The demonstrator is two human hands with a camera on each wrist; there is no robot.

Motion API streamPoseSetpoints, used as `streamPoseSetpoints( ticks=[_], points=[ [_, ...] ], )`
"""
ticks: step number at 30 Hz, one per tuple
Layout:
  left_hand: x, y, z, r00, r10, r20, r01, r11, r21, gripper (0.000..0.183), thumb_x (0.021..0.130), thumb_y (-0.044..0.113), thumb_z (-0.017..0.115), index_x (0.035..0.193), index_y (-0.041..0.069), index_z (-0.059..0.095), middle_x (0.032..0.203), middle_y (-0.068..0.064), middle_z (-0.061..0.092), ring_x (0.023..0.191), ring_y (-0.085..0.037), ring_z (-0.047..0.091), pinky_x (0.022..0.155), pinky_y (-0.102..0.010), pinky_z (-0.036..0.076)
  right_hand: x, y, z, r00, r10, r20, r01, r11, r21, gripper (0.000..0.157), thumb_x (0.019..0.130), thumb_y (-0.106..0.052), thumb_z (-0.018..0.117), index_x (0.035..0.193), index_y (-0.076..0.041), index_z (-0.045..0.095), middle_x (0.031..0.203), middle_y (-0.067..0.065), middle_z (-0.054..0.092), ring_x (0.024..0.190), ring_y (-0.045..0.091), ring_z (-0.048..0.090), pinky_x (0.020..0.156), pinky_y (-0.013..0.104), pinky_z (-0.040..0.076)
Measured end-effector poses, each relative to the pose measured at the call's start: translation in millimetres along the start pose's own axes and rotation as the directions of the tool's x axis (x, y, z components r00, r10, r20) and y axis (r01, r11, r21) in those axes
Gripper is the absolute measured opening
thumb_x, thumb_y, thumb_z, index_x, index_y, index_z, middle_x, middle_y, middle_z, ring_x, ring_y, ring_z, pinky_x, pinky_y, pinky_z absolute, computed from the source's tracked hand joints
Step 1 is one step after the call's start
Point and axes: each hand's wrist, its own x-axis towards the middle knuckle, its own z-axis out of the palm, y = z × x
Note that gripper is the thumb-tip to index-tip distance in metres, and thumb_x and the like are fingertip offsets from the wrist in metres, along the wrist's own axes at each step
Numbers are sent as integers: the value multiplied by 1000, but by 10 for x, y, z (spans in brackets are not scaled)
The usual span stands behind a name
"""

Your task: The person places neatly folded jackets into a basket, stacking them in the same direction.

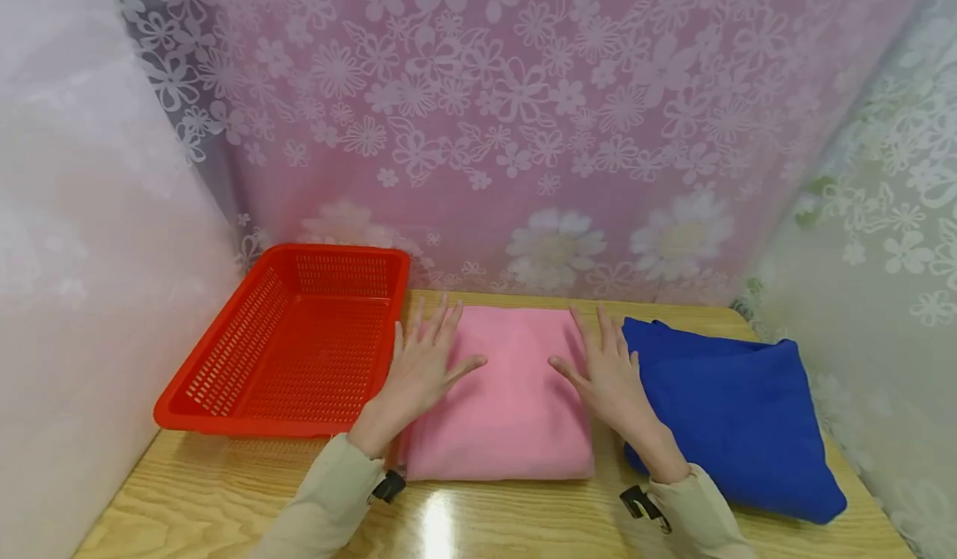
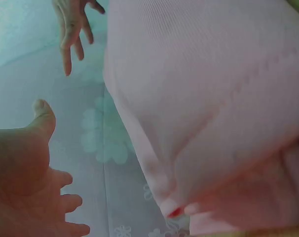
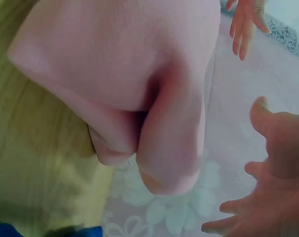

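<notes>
A folded pink cloth (image 1: 516, 409), seemingly a garment, lies in the middle of the table, its layered folds visible in both wrist views. Over its left edge is my left hand (image 1: 420, 372), fingers spread and thumb pointing inward. My right hand (image 1: 611, 376) mirrors it above the right edge, also with spread fingers. Neither hand holds anything. In the left wrist view the left palm (image 2: 21, 173) is apart from the pink cloth (image 2: 199, 89). The right palm (image 3: 282, 163) likewise stands off from the cloth (image 3: 120, 59) in the right wrist view.
A red plastic basket (image 1: 277, 428) with slotted walls stands at the left, nothing visible inside. To the right lies a folded blue cloth (image 1: 740, 418), close by the right hand. Floral curtains (image 1: 486, 127) hang behind and on both sides of the wooden table (image 1: 516, 517).
</notes>
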Motion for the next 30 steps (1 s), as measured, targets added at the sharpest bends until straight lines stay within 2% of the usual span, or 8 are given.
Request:
streamPoseSetpoints(
  ticks=[5,11,17,19,22,26,28,30],
  points=[
    [-90,11,75,1000,4,-28,-10,974,-224,85,99,53,58,163,11,20,169,-16,12,154,-42,10,120,-65,11,-23,71,29,999,-36,7,34,980,196,80,104,-42,56,165,-17,10,167,25,4,149,55,10,111,76,19],
    [-262,-74,242,997,-74,7,72,943,-325,81,99,44,62,158,0,29,161,-32,23,149,-51,21,117,-68,21,-130,214,144,989,-17,145,-52,885,463,78,106,-32,54,164,-11,7,167,25,8,150,51,14,116,67,24],
    [-383,-208,330,977,-205,66,214,900,-380,82,99,44,63,159,1,27,160,-35,20,148,-55,18,115,-71,19,-232,293,221,954,40,296,-211,790,575,82,106,-36,54,165,-26,-2,169,19,-3,149,51,19,114,63,31],
    [-410,-255,351,971,-222,91,240,883,-403,82,100,43,62,159,1,25,159,-37,19,147,-55,19,114,-71,20,-250,307,234,944,48,326,-242,771,589,82,106,-36,53,164,-30,-4,169,19,-3,149,50,20,114,63,31],
    [-438,-314,374,969,-222,108,247,858,-451,81,100,39,63,157,-4,26,156,-40,24,143,-58,27,112,-71,26,-269,325,261,918,68,391,-321,707,630,83,106,-36,54,163,-37,-6,166,24,10,143,46,36,107,55,43],
    [-443,-352,376,960,-257,115,276,773,-571,75,101,30,63,153,-10,29,151,-40,31,141,-56,32,112,-67,30,-282,348,311,867,77,493,-447,560,697,83,106,-35,54,160,-47,-8,163,28,15,130,38,51,91,44,54],
    [-442,-356,372,948,-287,136,305,705,-640,72,101,27,63,152,-11,30,147,-38,39,136,-53,40,109,-65,36,-287,361,332,851,65,521,-479,501,721,82,107,-34,53,159,-50,-9,167,23,3,133,38,48,92,45,53],
    [-443,-351,367,937,-306,171,334,634,-697,70,101,26,62,153,-9,30,145,-34,44,131,-47,47,106,-60,42,-290,381,352,846,37,532,-487,461,742,81,107,-32,52,158,-51,-9,168,19,-5,133,35,47,94,45,51]
  ],
)
